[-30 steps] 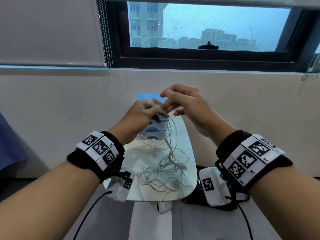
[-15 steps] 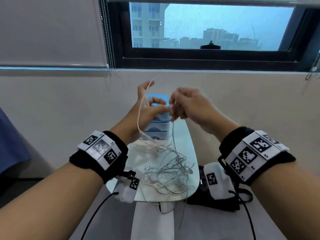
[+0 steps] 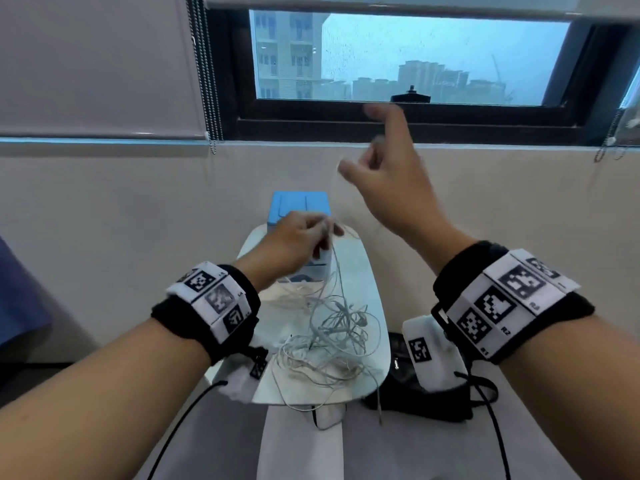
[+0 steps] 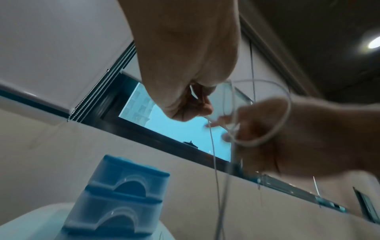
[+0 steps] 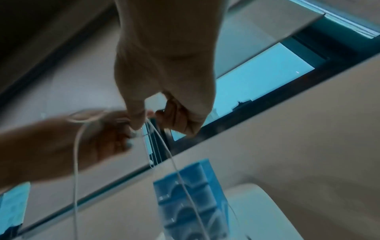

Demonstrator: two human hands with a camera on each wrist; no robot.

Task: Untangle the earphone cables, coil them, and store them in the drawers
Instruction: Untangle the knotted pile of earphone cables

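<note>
Both hands apart now, right hand (image 3: 391,188) higher.

Glossy table (image 3: 367,271), plastic drawers (image 3: 299,206).

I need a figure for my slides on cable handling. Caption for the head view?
Left hand pinches an earphone cable above the tangle; right hand is raised.

Counts on the small white table (image 3: 372,292)

There were two hands, one tangled heap of earphone cables (image 3: 332,337) and one blue drawer unit (image 3: 299,206).
</note>
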